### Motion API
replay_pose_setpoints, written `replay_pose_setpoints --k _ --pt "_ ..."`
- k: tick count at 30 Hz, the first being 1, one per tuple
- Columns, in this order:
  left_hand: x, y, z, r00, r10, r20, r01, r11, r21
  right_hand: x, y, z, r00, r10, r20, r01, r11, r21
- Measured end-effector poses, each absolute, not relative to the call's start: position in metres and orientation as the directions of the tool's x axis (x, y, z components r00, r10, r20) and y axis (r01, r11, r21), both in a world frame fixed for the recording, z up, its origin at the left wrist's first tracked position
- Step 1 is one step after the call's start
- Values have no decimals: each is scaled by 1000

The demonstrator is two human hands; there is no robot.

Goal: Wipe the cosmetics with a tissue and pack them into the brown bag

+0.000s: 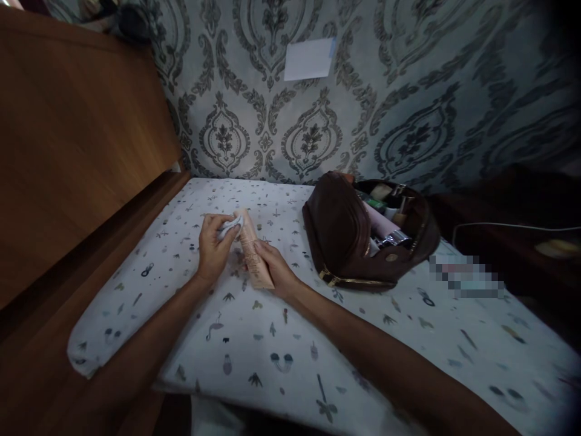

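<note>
A peach-coloured tube (254,257) with small printed text is held tilted over the patterned white cloth. My right hand (276,266) is wrapped round its lower part from the right. Pinched in my left hand (214,242) is a pale, crumpled wipe or cloth (231,226), which touches the upper end of the tube. To the right of my hands stands an unzipped dark brown bag (336,224). Inside it several cosmetic items show, among them a pink tube (380,220).
The white cloth (272,333) with small printed figures covers the surface. A wooden cabinet (82,133) rises at the left. Behind is a patterned wall with a white paper (308,59). A blurred-out flat item (467,277) lies right of the bag, near a white cable (512,224).
</note>
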State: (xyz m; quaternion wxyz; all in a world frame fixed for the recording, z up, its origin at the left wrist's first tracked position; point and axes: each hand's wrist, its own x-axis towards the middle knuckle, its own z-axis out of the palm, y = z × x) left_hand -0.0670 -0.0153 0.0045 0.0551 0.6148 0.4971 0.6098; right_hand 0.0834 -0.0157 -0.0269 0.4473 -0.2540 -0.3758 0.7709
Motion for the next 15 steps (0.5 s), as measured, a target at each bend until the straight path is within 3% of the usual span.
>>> replay_pose_setpoints --k 7,15 --pt "-57 -21 -2 -51 779 624 438 -545 715 83 -3 -32 -339 940 34 -624 -197 -756" --pt "-55 -26 -2 231 816 530 431 -574 696 94 11 -36 -237 967 -92 -584 -217 -782"
